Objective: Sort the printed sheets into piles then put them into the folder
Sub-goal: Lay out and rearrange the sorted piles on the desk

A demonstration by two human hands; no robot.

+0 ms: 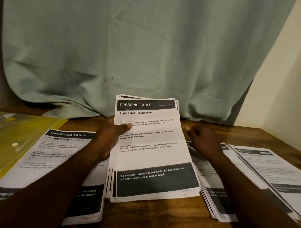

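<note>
Yellow folder left; L grip holds stack, arm over pile.

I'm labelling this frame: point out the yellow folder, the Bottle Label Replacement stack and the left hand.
yellow folder (0, 157): head view, bare part of its cover.
Bottle Label Replacement stack (152, 156): head view, top sheet's white middle.
left hand (107, 139): head view, back of the hand.

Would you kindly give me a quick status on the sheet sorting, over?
Left hand grips centre stack. Right hand loose beside it, empty. Left pile lies partly on yellow folder.
</note>
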